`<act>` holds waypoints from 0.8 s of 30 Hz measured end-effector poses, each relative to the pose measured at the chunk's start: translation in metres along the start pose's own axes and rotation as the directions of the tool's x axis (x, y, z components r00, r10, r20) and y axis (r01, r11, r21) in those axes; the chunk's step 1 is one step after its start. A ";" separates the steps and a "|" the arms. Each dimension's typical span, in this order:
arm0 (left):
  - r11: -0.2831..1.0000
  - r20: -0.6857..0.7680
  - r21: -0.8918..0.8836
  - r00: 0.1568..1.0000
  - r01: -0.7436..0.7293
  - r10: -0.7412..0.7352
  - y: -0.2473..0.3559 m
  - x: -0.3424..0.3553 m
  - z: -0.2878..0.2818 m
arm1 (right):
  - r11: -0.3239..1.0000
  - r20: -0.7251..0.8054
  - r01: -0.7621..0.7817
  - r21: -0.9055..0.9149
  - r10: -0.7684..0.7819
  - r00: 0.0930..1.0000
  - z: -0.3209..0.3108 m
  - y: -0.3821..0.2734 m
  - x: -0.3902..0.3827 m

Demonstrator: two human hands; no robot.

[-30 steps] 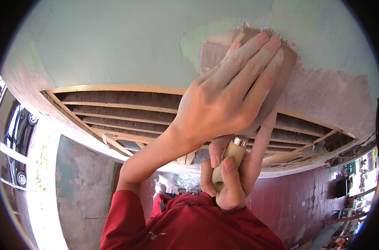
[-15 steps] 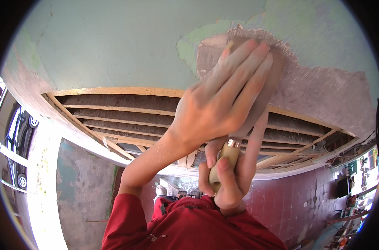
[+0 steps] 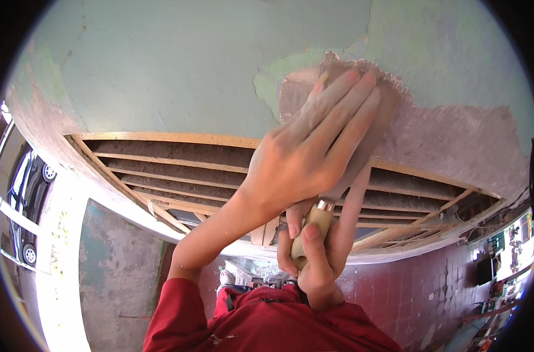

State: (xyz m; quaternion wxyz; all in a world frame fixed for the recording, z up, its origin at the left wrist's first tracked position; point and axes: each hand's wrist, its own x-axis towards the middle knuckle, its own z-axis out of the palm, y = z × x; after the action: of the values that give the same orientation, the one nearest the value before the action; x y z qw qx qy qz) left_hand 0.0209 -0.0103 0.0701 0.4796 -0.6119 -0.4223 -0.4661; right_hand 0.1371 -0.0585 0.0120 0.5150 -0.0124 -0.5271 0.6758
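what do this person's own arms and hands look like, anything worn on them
The left hand and right hand are gloveless, the left looking powdery. The left forearm is bare below a short red sleeve; the red shirt bears a small white mark.

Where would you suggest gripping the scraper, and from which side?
By its rounded handle, probably from the body side: it points toward the person, where the right hand grips it, while the left hand covers part of the flat blade.

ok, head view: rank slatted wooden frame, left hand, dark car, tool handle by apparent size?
Slatted wooden frame
Left hand
Dark car, farther away
Tool handle, partly covered by right hand
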 end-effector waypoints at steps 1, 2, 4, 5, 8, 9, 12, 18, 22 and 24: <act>1.000 0.010 0.010 1.000 -0.004 0.004 0.003 -0.007 0.000 | 1.000 0.006 -0.008 -0.003 0.008 1.000 -0.002 0.002 -0.003; 1.000 0.019 0.019 1.000 -0.008 0.008 0.004 -0.010 0.000 | 1.000 0.030 -0.020 -0.002 0.020 0.999 -0.005 0.003 -0.008; 1.000 -0.001 0.012 1.000 -0.004 0.004 0.002 -0.001 -0.002 | 1.000 0.055 -0.019 -0.004 0.020 0.998 -0.005 0.001 -0.005; 1.000 -0.007 0.010 1.000 0.002 -0.002 0.001 0.003 -0.004 | 1.000 0.055 -0.006 -0.005 0.007 0.998 -0.001 -0.004 0.003; 1.000 -0.011 -0.004 1.000 -0.005 0.005 -0.002 0.009 -0.005 | 1.000 0.058 -0.019 0.019 0.018 0.998 0.000 -0.005 0.005; 1.000 0.005 -0.004 1.000 0.007 -0.007 -0.001 0.004 -0.004 | 0.999 0.060 -0.032 0.032 0.030 0.998 0.000 -0.004 0.002; 1.000 0.020 0.007 1.000 0.020 -0.020 0.002 -0.008 -0.004 | 0.999 0.064 -0.039 -0.019 0.040 0.997 -0.003 0.000 -0.005; 0.999 0.009 -0.029 1.000 0.029 -0.029 -0.001 0.001 -0.006 | 1.000 0.062 0.015 -0.007 -0.015 0.998 0.005 -0.004 0.005; 1.000 0.015 -0.011 1.000 0.021 -0.021 0.000 -0.006 -0.005 | 0.999 0.042 -0.032 -0.028 0.033 0.999 -0.003 0.003 -0.006; 1.000 -0.002 -0.009 1.000 0.024 -0.024 -0.001 -0.002 -0.007 | 0.997 0.034 0.003 -0.076 0.000 0.999 0.002 -0.001 0.004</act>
State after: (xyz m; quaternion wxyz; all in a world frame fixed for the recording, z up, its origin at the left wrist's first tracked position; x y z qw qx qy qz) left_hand 0.0181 -0.0171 0.0693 0.4716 -0.6087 -0.4269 -0.4743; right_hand 0.1347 -0.0569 0.0156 0.5056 -0.0200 -0.5611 0.6550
